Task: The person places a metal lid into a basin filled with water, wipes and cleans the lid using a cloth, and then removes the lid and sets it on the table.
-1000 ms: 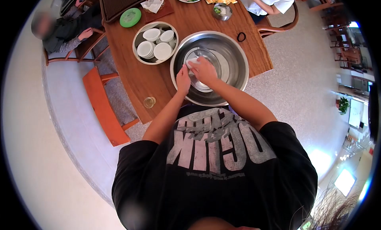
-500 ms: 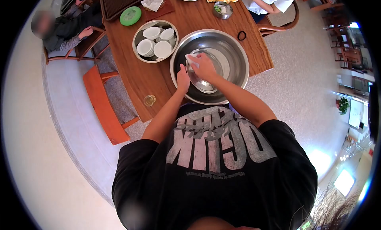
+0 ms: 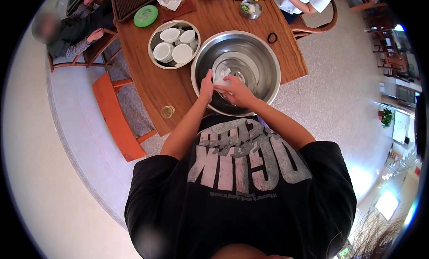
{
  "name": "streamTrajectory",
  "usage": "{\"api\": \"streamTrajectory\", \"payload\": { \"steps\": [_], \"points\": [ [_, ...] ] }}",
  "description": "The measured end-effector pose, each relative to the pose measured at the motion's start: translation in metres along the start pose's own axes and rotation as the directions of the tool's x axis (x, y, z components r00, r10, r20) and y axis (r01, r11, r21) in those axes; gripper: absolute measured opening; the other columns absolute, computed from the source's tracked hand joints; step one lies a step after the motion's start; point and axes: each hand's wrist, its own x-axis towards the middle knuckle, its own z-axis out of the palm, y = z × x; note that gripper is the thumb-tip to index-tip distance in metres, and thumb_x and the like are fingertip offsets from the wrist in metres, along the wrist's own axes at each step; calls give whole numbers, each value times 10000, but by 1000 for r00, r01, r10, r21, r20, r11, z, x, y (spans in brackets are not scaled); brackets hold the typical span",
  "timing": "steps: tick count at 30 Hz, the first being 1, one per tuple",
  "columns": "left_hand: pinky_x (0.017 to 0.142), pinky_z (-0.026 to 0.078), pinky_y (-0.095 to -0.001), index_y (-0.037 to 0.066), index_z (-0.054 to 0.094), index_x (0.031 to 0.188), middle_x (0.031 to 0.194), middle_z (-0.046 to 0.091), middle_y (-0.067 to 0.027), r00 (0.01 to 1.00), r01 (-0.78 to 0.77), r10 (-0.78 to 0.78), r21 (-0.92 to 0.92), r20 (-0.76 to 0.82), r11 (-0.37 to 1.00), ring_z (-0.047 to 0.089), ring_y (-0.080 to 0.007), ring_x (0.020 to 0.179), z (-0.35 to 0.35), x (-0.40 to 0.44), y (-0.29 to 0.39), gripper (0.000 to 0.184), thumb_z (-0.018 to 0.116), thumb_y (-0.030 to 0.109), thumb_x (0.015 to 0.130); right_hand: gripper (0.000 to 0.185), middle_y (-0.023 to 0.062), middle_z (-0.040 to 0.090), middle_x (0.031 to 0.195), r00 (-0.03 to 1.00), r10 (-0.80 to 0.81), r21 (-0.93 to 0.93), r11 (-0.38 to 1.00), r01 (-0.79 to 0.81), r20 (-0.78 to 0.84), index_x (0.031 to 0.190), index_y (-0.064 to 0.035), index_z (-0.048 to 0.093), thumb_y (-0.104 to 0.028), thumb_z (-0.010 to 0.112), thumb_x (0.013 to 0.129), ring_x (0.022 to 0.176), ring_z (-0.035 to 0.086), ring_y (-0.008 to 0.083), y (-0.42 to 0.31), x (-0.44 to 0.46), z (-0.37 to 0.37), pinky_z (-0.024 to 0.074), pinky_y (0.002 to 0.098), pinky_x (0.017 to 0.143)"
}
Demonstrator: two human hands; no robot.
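Note:
A large steel basin point(image 3: 273, 87) stands at the near edge of the wooden table, with a smaller metal bowl point(image 3: 231, 63) inside it. At that bowl's left side, my left hand point(image 3: 206, 88) grips its rim, the fingers partly hidden by the bowl. My right hand point(image 3: 240, 93) is closed around a white cloth or tissue point(image 3: 221, 83) and presses it against the bowl's near left wall, close to my left hand. Whether the cloth is paper or fabric I cannot tell.
Left of the basin, a metal bowl point(image 3: 152, 52) holds several white cups point(image 3: 182, 54). A small glass point(image 3: 167, 111) stands near the table's left edge. Further back are a green round lid point(image 3: 146, 16), a small metal bowl point(image 3: 251, 12) and a black band point(image 3: 272, 37). Two people sit nearby.
My right hand has moved down toward me with the white cloth, from the bowl's upper left to its near left side. My left hand still holds the rim, its position nearly the same.

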Motion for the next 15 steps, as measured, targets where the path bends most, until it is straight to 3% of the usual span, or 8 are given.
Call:
{"api": "streamTrajectory", "payload": {
  "steps": [3,6,9,12,15],
  "points": [
    [845,475,-308,-39,682,1113,1009,698,-111,993,-115,116,140,5,983,635,-200,905,-1,2,-7,503,430,390,1045,477,216,554,1226,999,-24,-3,1000,24,42,1237,-290,691,-61,650,820,1151,526,398,0,-10,-3,439,438,1001],
    [848,467,-324,-61,662,1117,994,694,-128,988,-127,143,232,-51,964,621,-204,905,1,3,-8,471,432,344,1049,480,188,548,1240,996,-38,-10,999,39,81,1220,-292,701,-51,655,808,1151,529,384,5,-25,-6,445,426,999],
    [850,460,-340,-66,651,1118,985,691,-144,962,-162,224,335,-156,928,610,-212,902,6,0,-6,478,423,348,1050,481,164,545,1245,995,-25,-14,1000,27,94,1210,-295,705,-48,660,799,1153,530,368,13,-39,-10,450,425,998],
    [839,461,-346,-67,651,1108,976,694,-153,952,-227,274,286,-134,931,614,-219,888,6,-3,-3,485,420,355,1050,482,154,544,1250,994,16,-59,998,-9,107,1198,-299,708,-48,665,789,1164,527,354,26,-55,-15,458,421,997],
    [832,465,-347,-69,653,1096,958,695,-165,949,-226,288,353,-132,908,617,-222,876,7,-2,-3,486,427,358,1046,481,151,541,1261,984,111,-148,985,-89,143,1197,-303,707,-61,668,783,1174,529,349,35,-70,-24,465,414,997]
  ]
}}
